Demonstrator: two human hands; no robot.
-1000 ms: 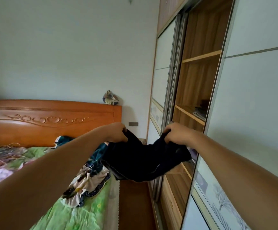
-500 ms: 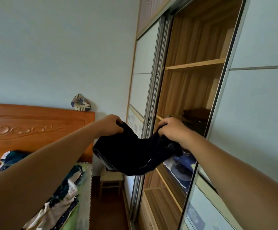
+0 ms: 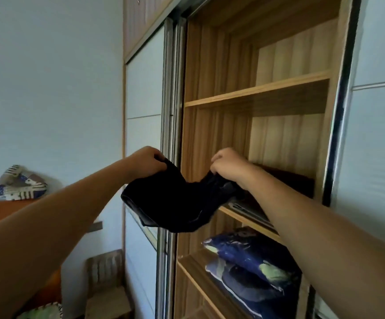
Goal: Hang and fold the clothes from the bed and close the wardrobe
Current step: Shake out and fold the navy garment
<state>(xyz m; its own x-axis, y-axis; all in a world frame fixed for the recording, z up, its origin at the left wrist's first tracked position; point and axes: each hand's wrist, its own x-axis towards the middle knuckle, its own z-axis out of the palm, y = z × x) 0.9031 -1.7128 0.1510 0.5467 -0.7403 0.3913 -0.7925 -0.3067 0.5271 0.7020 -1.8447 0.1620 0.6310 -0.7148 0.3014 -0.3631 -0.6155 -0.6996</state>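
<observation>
Soft, dim, bluish daylight lies evenly on the pale blue-white wall (image 3: pixel 49 88). Deep shadow sits under the light wooden wardrobe shelf (image 3: pixel 256 90). The black cloth garment (image 3: pixel 171 203) reads as a near-featureless dark mass. Wide-angle distortion bows the silver sliding-door frame (image 3: pixel 342 100); picture edges look soft, slightly smeared.

Nothing readable here. The patterned cushion (image 3: pixel 21 183) and the blue bedding (image 3: pixel 251 261) in the wardrobe (image 3: pixel 256 90) carry only blurred print, with no letters or numbers.
</observation>
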